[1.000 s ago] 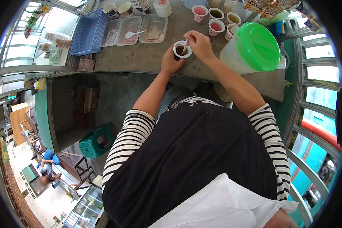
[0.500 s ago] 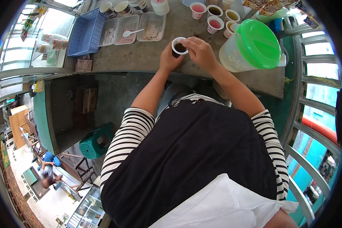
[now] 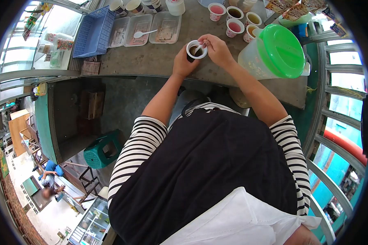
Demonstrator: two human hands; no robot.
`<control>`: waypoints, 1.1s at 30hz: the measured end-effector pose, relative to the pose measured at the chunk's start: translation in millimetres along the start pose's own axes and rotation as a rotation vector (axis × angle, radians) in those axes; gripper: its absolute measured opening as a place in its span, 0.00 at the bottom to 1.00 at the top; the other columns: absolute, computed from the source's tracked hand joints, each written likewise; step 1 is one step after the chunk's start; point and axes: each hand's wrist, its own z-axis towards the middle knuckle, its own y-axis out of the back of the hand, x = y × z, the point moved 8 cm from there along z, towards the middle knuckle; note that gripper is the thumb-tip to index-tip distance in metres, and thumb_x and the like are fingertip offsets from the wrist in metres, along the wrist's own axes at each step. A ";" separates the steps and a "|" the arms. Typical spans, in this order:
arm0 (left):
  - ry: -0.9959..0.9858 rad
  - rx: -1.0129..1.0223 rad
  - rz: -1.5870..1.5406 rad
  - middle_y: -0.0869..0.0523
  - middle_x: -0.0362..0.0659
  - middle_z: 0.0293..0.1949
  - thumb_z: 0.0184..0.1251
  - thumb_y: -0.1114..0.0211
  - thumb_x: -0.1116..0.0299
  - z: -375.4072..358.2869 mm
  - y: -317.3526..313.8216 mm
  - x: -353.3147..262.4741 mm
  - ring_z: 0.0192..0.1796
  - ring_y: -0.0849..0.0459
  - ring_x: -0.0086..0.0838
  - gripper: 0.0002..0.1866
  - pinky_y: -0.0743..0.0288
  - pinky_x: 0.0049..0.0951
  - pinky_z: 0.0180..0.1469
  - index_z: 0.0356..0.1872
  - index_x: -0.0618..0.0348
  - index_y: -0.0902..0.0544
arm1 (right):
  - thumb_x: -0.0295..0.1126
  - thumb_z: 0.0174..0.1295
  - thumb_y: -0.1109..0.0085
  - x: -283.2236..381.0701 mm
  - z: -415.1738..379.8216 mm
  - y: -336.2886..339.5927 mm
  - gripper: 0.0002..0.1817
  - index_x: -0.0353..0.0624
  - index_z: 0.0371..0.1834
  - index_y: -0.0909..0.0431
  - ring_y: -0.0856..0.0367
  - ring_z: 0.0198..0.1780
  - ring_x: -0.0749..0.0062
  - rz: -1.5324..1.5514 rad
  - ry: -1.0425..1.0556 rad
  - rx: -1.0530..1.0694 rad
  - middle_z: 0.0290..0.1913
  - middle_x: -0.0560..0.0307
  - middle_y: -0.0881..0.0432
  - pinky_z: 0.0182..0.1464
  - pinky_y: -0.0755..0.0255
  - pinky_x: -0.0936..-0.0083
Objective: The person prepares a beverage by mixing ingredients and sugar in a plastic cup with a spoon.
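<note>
My left hand [image 3: 183, 64] is wrapped round a small white-rimmed cup [image 3: 196, 49] with dark liquid in it, above the grey counter [image 3: 131, 63]. The fingers of my right hand [image 3: 214, 47] are pinched at the cup's rim on a small white utensil, seemingly a spoon [image 3: 198, 50], whose lower part dips into the cup. Beyond my right hand are cups with pink [image 3: 234, 27], brown [image 3: 234, 13] and yellow-green drinks. A pitcher with a green lid [image 3: 283, 51] stands right of my right forearm.
At the back left are a blue basket [image 3: 93, 32], clear trays [image 3: 165, 27], one with a white spoon [image 3: 145, 33] on it, and paper cups [image 3: 135, 7]. Snack packets [image 3: 296, 10] hang at the top right. A green stool [image 3: 102, 150] and a seated person [image 3: 51, 178] are lower left.
My right hand has risen a little off the cup, and the white utensil now shows inside it. The view has shifted slightly.
</note>
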 end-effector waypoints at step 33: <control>-0.001 0.010 -0.004 0.15 0.51 0.53 0.51 0.24 0.63 -0.4 -0.9 3.2 0.56 0.16 0.47 0.31 0.22 0.40 0.56 0.59 0.57 0.23 | 0.28 0.65 0.45 23.3 14.9 -4.4 0.08 0.39 0.38 0.17 0.17 0.42 0.48 -0.294 0.072 -0.082 0.36 0.45 0.15 0.46 0.24 0.59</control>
